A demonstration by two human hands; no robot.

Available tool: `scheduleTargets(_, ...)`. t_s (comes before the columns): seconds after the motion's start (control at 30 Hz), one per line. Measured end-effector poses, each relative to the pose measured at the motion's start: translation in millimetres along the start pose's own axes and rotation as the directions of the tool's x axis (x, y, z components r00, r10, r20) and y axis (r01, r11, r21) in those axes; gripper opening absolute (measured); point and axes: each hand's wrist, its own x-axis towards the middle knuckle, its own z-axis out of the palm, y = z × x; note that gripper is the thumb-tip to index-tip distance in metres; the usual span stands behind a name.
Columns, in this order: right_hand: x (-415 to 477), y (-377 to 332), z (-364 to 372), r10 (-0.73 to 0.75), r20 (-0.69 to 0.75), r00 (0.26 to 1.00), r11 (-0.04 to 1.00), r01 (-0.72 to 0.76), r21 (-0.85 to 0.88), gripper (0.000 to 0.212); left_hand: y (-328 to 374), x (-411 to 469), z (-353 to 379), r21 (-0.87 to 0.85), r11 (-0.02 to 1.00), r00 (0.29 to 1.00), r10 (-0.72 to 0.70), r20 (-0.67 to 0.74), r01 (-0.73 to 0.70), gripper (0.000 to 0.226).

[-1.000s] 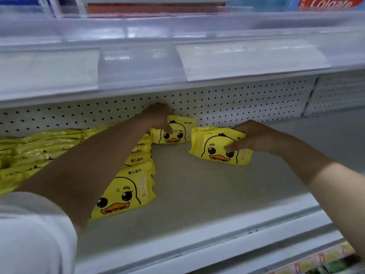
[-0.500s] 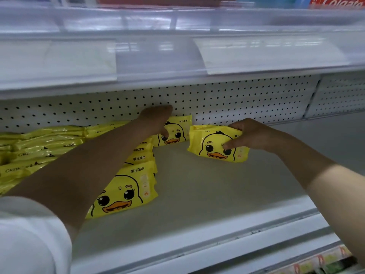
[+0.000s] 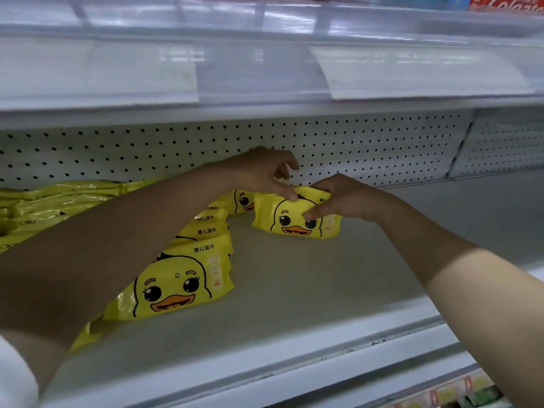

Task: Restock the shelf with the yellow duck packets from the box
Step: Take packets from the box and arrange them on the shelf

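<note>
Your right hand (image 3: 350,201), centre-right of the frame, grips a yellow duck packet (image 3: 294,223): the thumb (image 3: 309,214) is pressed on the printed duck face and the other fingers curl over the top edge and go behind it, so their tips are hidden. The packet stands nearly upright on its bottom edge on the shelf (image 3: 309,290), face toward you, just in front of the pegboard back panel (image 3: 368,148). Your left hand (image 3: 259,172), centre of the frame, comes in from the left. Its fingers are loosely bent and spread, with one fingertip (image 3: 292,197) touching the packet's top left edge and another hooked up above it holding nothing. It is not wrapped round the packet, contact only. Left of the held packet is a row of duck packets (image 3: 176,281) running from the back panel toward the lower left, overlapping and leaning, with the front one's face fully visible. The rearmost packet (image 3: 243,201) sits just beside the held one, partly behind it; I can't tell if they touch. At far left, more yellow packets (image 3: 44,207) lie flat in a stack. Your left forearm crosses over the row. A white sleeve (image 3: 11,378) shows at lower left. The upper shelf edge with clear label strips (image 3: 265,69) fills the top, and a red Colgate box (image 3: 512,2) is cut off at upper right.
</note>
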Motion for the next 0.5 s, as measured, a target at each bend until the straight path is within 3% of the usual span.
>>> scheduleTargets(0.07,5.2,-7.7,5.2,-0.021,0.008,1.0,1.0,0.021,-0.007,0.029,3.8,1.8,7.4,0.114,0.994,0.996,-0.005,0.088,-0.005,0.069)
scheduleTargets(0.23,17.1,-14.1,13.1,-0.051,-0.159,0.986,0.997,0.042,-0.062,0.042,-9.5,5.5,10.7,0.195,0.979,0.999,-0.054,-0.001,0.053,0.039)
scheduleTargets(0.5,35.1,-5.7,39.4,-0.044,-0.406,0.913,0.998,0.057,0.021,0.056,-33.0,0.4,12.9,0.211,0.96,0.983,-0.172,-0.069,0.183,0.04)
